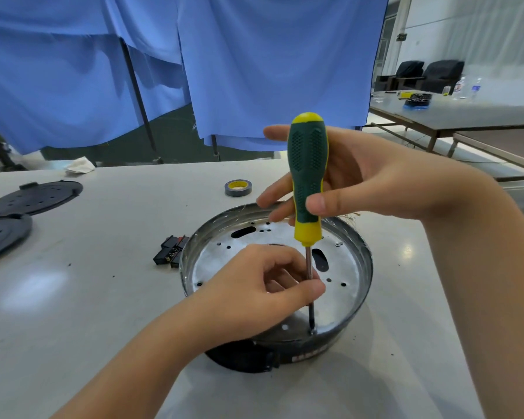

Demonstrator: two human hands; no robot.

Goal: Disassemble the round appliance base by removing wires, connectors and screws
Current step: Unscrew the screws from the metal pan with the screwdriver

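while both hands (288, 237) steady the screwdriver (307, 176), connectors (170, 251) lie beside the base (364, 261).

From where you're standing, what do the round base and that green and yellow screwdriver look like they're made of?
The round base looks like sheet metal: its inner plate is bare, silvery and dully reflective, with punched holes and slots; the outer wall looks dark, perhaps painted or plastic. The screwdriver has a shiny steel-looking shaft and a moulded handle, probably plastic with rubbery dimpled green grip panels.
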